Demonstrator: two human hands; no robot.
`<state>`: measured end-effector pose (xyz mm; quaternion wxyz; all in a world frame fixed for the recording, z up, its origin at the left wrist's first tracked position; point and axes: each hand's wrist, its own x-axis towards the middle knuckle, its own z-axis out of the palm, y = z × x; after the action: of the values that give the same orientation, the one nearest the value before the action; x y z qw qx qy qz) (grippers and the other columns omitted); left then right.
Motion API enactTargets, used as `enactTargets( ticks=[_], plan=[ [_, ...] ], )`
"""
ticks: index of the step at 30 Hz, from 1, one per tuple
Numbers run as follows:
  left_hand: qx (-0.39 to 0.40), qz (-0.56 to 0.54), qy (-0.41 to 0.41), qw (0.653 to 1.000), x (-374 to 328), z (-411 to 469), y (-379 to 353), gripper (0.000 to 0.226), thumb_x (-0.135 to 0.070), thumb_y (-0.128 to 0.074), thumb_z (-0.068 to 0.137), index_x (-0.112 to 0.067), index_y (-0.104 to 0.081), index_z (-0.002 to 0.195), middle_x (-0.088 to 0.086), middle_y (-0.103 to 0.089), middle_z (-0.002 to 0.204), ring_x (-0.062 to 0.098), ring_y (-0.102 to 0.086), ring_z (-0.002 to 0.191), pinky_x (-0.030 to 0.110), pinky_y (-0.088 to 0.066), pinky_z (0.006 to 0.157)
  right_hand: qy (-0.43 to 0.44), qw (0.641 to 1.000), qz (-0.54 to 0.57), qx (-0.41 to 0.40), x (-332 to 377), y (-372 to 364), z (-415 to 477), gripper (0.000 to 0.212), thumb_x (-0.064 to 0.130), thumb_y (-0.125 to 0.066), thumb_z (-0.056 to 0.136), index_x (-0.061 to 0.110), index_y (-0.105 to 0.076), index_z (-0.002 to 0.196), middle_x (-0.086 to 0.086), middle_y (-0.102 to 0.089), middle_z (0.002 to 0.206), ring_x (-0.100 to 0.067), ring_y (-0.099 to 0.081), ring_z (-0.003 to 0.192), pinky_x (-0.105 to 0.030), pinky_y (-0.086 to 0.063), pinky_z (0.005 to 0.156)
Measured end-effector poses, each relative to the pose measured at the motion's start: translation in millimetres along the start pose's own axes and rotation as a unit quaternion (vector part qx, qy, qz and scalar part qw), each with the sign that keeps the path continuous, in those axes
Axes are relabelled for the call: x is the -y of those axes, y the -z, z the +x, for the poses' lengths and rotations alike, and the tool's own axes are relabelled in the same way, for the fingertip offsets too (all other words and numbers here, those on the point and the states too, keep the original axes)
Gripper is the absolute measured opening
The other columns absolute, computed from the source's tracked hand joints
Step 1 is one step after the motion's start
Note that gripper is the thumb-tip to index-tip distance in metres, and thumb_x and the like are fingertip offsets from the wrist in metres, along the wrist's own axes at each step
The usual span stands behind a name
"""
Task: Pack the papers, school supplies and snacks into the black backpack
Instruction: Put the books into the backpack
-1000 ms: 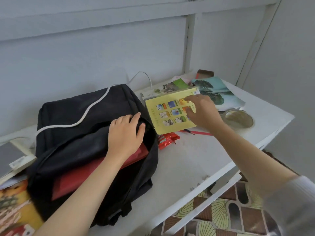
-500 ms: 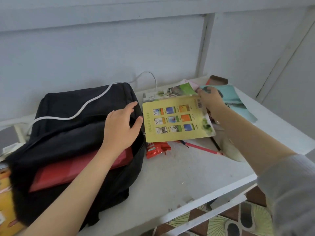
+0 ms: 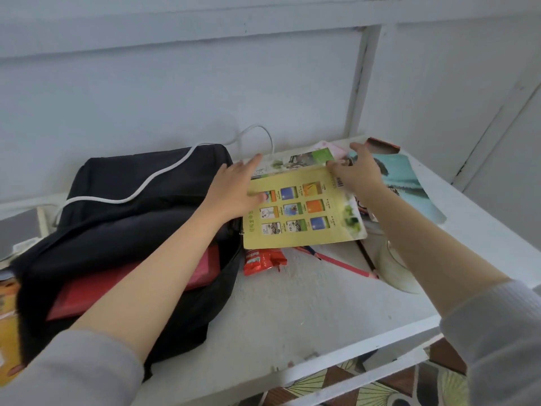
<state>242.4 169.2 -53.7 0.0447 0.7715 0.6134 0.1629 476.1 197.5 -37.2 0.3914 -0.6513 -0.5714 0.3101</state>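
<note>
White bench (image 3: 307, 312) set against a pale panelled wall, seen from above. Black backpack (image 3: 140, 206) lies on the left of the bench, its mouth open toward the right, with a red folder (image 3: 96, 291) partly inside and a white cable (image 3: 158, 177) draped over its top. Yellow booklet (image 3: 304, 215), printed with a grid of small pictures, sits just beside the backpack's mouth, and its lower edge overlaps the ends of a red pencil (image 3: 342, 265). Right hand (image 3: 357, 171) holds the booklet's upper right corner, thumb on the top edge and fingers spread behind it. Left hand (image 3: 237, 189) reaches across the backpack's mouth with fingers straight, and its thumb rests on the booklet's left margin; it grips nothing. Red snack packet (image 3: 262, 260) lies below the booklet, close to the backpack. Roll of tape (image 3: 395, 271) lies partly hidden under the right forearm. Green-covered magazine (image 3: 307, 158) and teal-covered book (image 3: 409, 183) lie behind and to the right of the booklet.
</note>
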Motion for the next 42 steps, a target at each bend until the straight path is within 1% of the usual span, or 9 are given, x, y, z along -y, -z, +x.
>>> enactTargets(
  ticks=[2, 6, 11, 16, 19, 24, 31, 35, 42],
  plan=[
    [0.035, -0.064, 0.005, 0.997, -1.0, 7.1, -1.3, 0.083, -0.027, -0.068, 0.082, -0.026, -0.017, 0.147, 0.003, -0.049, 0.138, 0.025, -0.04, 0.13, 0.042, -0.023, 0.112, 0.025, 0.999, -0.026, 0.009, -1.8, 1.2, -4.2, 0.072, 0.025, -0.066, 0.087, 0.015, -0.025, 0.145, -0.009, -0.049, 0.133, -0.014, -0.044, 0.095, -0.026, -0.039, 0.076],
    [0.017, -0.174, 0.035, 0.984, -5.0, 13.7, -0.3, 0.076, -0.01, -0.07, 0.079, -0.028, -0.03, 0.14, 0.001, -0.061, 0.117, 0.017, -0.055, 0.109, 0.028, -0.043, 0.085, 0.079, 0.991, -0.112, -0.004, -5.1, -1.0, -10.4, 0.079, 0.024, -0.07, 0.084, 0.013, -0.022, 0.146, -0.016, -0.047, 0.129, -0.015, -0.046, 0.084, -0.025, -0.038, 0.072],
    [-0.057, -0.204, -0.001, 0.977, -13.7, 13.4, 8.7, 0.068, -0.006, -0.069, 0.079, -0.03, -0.033, 0.133, -0.002, -0.065, 0.097, 0.013, -0.06, 0.092, 0.028, -0.05, 0.078, 0.192, 0.96, -0.204, -0.018, -10.3, 4.5, -3.8, 0.075, 0.024, -0.069, 0.083, 0.02, -0.027, 0.146, -0.011, -0.053, 0.126, -0.027, -0.052, 0.112, -0.036, -0.041, 0.091],
    [-0.115, -0.201, -0.029, 0.972, -24.1, 9.8, 25.3, 0.066, -0.005, -0.07, 0.078, -0.029, -0.034, 0.128, -0.002, -0.066, 0.092, 0.011, -0.061, 0.09, 0.028, -0.049, 0.079, 0.304, 0.911, -0.275, 0.041, -0.7, 16.4, -4.3, 0.074, 0.025, -0.066, 0.083, 0.033, -0.026, 0.145, 0.005, -0.058, 0.129, -0.018, -0.047, 0.125, -0.046, -0.016, 0.113],
    [-0.131, -0.201, -0.04, 0.97, -30.9, 6.4, 33.8, 0.066, -0.005, -0.07, 0.078, -0.031, -0.034, 0.127, -0.004, -0.065, 0.091, 0.011, -0.061, 0.09, 0.028, -0.049, 0.079, 0.324, 0.899, -0.278, 0.095, 15.6, 20.0, -9.3, 0.076, 0.022, -0.066, 0.084, 0.037, -0.023, 0.145, 0.004, -0.059, 0.127, -0.02, -0.05, 0.119, -0.042, -0.022, 0.11],
    [-0.148, -0.19, -0.056, 0.969, -35.8, 2.9, 47.6, 0.062, -0.006, -0.07, 0.079, -0.03, -0.036, 0.126, -0.004, -0.065, 0.095, 0.008, -0.059, 0.09, 0.018, -0.045, 0.075, 0.311, 0.928, -0.147, 0.141, 33.4, 22.6, -19.4, 0.078, 0.001, -0.059, 0.084, 0.045, -0.029, 0.141, 0.002, -0.067, 0.101, -0.013, -0.061, 0.072, -0.022, -0.051, 0.073],
    [-0.204, -0.19, -0.094, 0.956, -39.7, 2.7, 68.5, 0.063, -0.01, -0.07, 0.079, -0.027, -0.04, 0.131, -0.01, -0.06, 0.114, 0.007, -0.052, 0.111, 0.019, -0.037, 0.094, 0.297, 0.947, -0.033, 0.119, 46.4, 38.0, -22.3, 0.082, 0.001, -0.064, 0.084, 0.053, -0.028, 0.137, 0.012, -0.068, 0.092, -0.014, -0.066, 0.076, -0.025, -0.055, 0.071],
    [-0.263, -0.216, -0.079, 0.937, -33.9, 1.5, 74.0, 0.077, -0.02, -0.077, 0.074, -0.021, -0.034, 0.137, -0.009, -0.05, 0.126, 0.002, -0.041, 0.12, 0.002, -0.022, 0.095, 0.279, 0.954, 0.046, 0.096, 50.1, 48.3, -22.5, 0.084, -0.003, -0.064, 0.083, 0.046, -0.029, 0.14, 0.01, -0.07, 0.088, -0.008, -0.068, 0.078, -0.019, -0.054, 0.067],
    [-0.231, -0.429, 0.023, 0.873, -35.9, -13.8, 47.8, 0.111, -0.034, -0.082, 0.068, -0.04, 0.001, 0.142, 0.01, -0.04, 0.14, 0.015, -0.037, 0.131, 0.028, -0.027, 0.107, 0.175, 0.949, 0.258, 0.051, 55.6, 58.7, -30.4, 0.08, -0.001, -0.065, 0.084, 0.041, -0.029, 0.141, -0.006, -0.073, 0.088, -0.024, -0.071, 0.083, -0.039, -0.058, 0.072]
  ],
)
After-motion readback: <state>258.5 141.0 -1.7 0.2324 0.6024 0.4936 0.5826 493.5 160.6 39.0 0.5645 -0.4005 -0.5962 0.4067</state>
